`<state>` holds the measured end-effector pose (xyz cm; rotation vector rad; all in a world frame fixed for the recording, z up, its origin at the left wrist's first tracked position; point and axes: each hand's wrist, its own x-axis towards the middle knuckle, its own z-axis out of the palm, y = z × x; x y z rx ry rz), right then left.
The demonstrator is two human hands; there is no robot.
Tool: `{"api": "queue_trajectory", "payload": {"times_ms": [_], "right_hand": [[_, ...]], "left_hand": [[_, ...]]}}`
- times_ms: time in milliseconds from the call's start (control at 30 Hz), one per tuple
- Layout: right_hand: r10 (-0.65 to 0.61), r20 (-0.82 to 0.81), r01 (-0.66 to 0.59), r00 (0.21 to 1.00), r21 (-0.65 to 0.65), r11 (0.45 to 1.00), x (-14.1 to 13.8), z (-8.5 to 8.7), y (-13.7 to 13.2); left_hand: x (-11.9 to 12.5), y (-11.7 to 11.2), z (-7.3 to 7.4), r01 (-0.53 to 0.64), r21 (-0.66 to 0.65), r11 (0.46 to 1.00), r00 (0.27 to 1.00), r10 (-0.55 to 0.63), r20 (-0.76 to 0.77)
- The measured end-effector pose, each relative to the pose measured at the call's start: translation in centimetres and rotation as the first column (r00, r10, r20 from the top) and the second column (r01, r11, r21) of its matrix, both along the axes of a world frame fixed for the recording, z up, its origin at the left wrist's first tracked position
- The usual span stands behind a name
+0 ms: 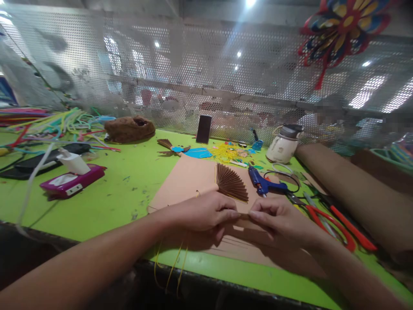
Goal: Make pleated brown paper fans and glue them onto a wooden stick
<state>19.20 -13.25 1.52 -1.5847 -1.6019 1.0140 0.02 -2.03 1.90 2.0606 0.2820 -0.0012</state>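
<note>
Small brown strip (244,216) is pinched by left hand (209,211) and right hand (279,217) | strip is held over tan board (176,185) | brown pleated fan (230,183) laid beyond | blue glue gun (263,181) placed beside fan

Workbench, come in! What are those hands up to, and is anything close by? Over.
Left hand, right hand: fingertips pinching a small brown strip. Fan just beyond them. Glue gun near right hand.

Bare forearms (106,249) — left grip (206,211) bare, right grip (284,219) likewise.
</note>
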Motion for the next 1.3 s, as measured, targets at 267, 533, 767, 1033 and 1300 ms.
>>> {"api": "queue_trajectory", "payload": {"times_ms": [267,533,767,1033,1300], "right_hand": [[0.063,-0.160,-0.064,0.985,0.000,0.998,0.0,1.0,0.2],[-0.001,-0.306,-0.023,0.952,-0.074,0.997,-1.3,0.0,0.0],[-0.069,-0.435,0.033,0.898,-0.088,0.996,-1.5,-0.5,-0.4],[-0.043,-0.329,0.008,0.943,-0.106,0.994,-0.9,-0.3,-0.2],[-0.116,-0.412,0.169,0.904,0.094,0.981,0.8,0.5,-0.1]], "left_hand": [[0.2,0.2,0.4,0.100,-0.277,0.956,0.994,-0.108,-0.014],[0.6,0.3,-0.3,0.056,-0.436,0.898,0.998,-0.062,0.001],[0.4,0.6,-0.4,0.003,-0.480,0.877,1.000,0.000,0.005],[0.5,-0.3,0.4,-0.044,-0.393,0.919,0.999,0.047,-0.002],[0.2,0.9,-0.4,0.097,-0.571,0.815,0.984,0.008,0.179]]}}
